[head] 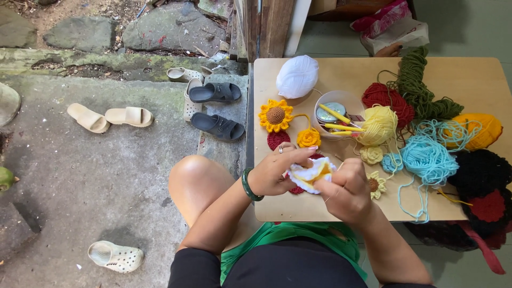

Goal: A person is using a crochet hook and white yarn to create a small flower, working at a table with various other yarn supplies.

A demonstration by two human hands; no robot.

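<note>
My left hand (277, 172) and my right hand (348, 188) together hold a small white and yellow crochet piece (311, 174) above the near edge of a low wooden table (474, 80). The left hand wears a ring and a green bangle at the wrist. A thin yellow yarn strand runs from the piece toward the pale yellow yarn ball (380, 125). A dark red crochet round (296, 189) lies under my hands. Whether the right hand also holds a hook is hidden.
The table holds a white yarn ball (296, 76), a crochet sunflower (276, 116), a small yellow flower (309, 138), a bowl (336, 114) with hooks, and red, green, light blue, orange and black yarn. Sandals (215, 92) and slippers (109, 116) lie on concrete at left.
</note>
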